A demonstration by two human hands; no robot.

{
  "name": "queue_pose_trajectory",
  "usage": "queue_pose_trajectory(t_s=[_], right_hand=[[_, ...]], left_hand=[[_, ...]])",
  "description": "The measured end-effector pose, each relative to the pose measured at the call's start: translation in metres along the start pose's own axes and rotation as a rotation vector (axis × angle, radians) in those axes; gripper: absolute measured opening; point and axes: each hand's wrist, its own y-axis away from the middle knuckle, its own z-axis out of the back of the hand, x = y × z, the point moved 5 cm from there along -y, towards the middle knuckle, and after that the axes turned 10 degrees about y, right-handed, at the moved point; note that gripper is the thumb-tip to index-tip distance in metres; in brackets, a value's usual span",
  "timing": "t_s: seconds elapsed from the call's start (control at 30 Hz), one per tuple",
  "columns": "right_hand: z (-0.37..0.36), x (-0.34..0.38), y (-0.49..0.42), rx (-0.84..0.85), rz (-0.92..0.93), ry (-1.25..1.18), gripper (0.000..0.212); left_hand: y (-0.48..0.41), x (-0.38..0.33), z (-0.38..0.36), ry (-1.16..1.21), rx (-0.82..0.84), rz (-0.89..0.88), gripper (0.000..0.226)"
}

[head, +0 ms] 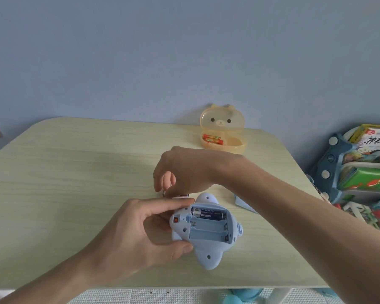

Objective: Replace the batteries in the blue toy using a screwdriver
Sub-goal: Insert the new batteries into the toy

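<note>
Under both my hands the pale wooden table (75, 183) is carrying everything. Against my left hand (127, 233) the blue toy (206, 233) is lying belly-up on the table; I am gripping its left end with my thumb pressing its near edge and my fingers wrapping over its far edge. Right of that grip the toy's battery bay (208, 224) is standing open, with one dark battery (208, 212) sitting in the slot farthest from me and the two nearer slots showing bare springs. A small red switch (175, 220) is showing on the toy just beside my left fingertips.

Just beyond my left hand, my right hand (184, 172) is reaching across with fingers curling down onto the table, closing around a small object (180, 195) with a dark end and a metal tip; most of it is hiding under my palm, so I cannot tell what it is or how firmly I am gripping it.

Beyond my right wrist, well apart from the toy, an orange bear-faced box (223, 133) is standing open with two orange batteries (212, 139) lying in its left compartment. Under my right forearm a pale blue flat piece (242, 202) is lying on the table.
</note>
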Motion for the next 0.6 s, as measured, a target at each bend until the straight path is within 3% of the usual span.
queue_pose_trajectory(t_s=[0.13,0.37,0.6], right_hand=[[0.018,-0.010,0.021,-0.136,-0.025,-0.082,0.031],[0.028,-0.034,0.130,-0.534,-0.060,-0.529,0.014],[-0.030,-0.015,0.174,-0.673,-0.115,-0.709,0.014]], left_hand=[[0.000,0.003,0.000,-0.027,0.017,0.011,0.066],[0.000,0.010,0.002,-0.047,0.012,0.066,0.065],[-0.001,0.009,0.003,-0.028,-0.001,0.039,0.067]])
